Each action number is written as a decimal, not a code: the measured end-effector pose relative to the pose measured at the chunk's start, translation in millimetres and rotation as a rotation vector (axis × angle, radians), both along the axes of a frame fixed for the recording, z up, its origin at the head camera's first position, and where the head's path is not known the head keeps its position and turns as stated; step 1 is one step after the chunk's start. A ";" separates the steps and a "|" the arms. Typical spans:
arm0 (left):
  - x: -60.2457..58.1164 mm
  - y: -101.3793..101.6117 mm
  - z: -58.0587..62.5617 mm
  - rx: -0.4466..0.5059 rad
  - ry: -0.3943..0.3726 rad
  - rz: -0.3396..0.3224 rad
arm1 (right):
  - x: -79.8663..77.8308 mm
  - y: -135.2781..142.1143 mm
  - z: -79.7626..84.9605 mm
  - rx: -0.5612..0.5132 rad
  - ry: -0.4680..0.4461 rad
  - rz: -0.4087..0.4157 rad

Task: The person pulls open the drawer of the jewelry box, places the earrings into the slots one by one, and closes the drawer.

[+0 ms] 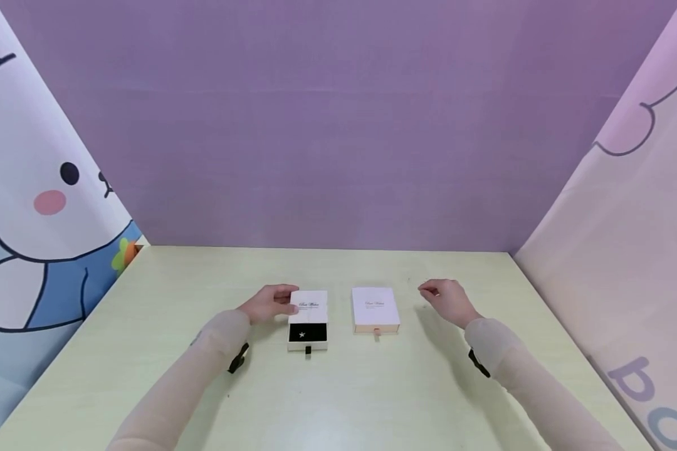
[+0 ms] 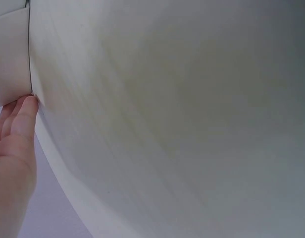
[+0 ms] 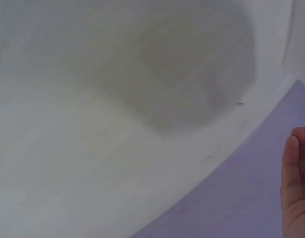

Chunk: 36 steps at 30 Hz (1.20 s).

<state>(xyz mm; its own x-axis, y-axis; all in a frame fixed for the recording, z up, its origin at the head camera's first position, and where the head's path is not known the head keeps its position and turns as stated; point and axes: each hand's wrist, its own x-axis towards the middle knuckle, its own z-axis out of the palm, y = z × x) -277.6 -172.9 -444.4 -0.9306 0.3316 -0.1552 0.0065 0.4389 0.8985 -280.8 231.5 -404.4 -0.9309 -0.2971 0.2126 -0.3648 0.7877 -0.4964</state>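
A white gift box point(image 1: 312, 304) with printed lettering stands on the table, its drawer pulled out toward the front. In the drawer's black lining point(image 1: 318, 332) sits a small silvery star-shaped piece point(image 1: 301, 335). My left hand point(image 1: 267, 303) holds this box at its far left corner, thumb at the left side and fingers at the back; the left wrist view shows fingertips touching the box point(image 2: 11, 54). My right hand point(image 1: 448, 302) hovers above the table, right of a second box point(image 1: 375, 308), fingers loosely bent together. I see nothing between its fingertips.
The second box is closed, with a small pale ribbon tab point(image 1: 377, 335) at its front. A tiny thin item point(image 3: 239, 103) lies on the pale tabletop point(image 1: 338, 401) near the right hand. A purple panel point(image 1: 338, 125) rises behind the table; printed panels flank both sides.
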 end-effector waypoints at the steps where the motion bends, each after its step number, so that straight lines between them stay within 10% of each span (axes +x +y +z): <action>1: 0.0 0.2 0.2 -0.001 0.001 0.001 | -1.9 3.2 -3.1 0.008 -0.008 -0.007; 18: -0.5 1.4 -0.8 -0.014 -0.002 0.012 | -14.9 19.4 -35.5 0.131 -0.142 -0.055; 36: -5.7 -6.2 -6.2 0.005 0.002 0.016 | -18.7 4.1 -37.6 0.257 -0.002 -0.020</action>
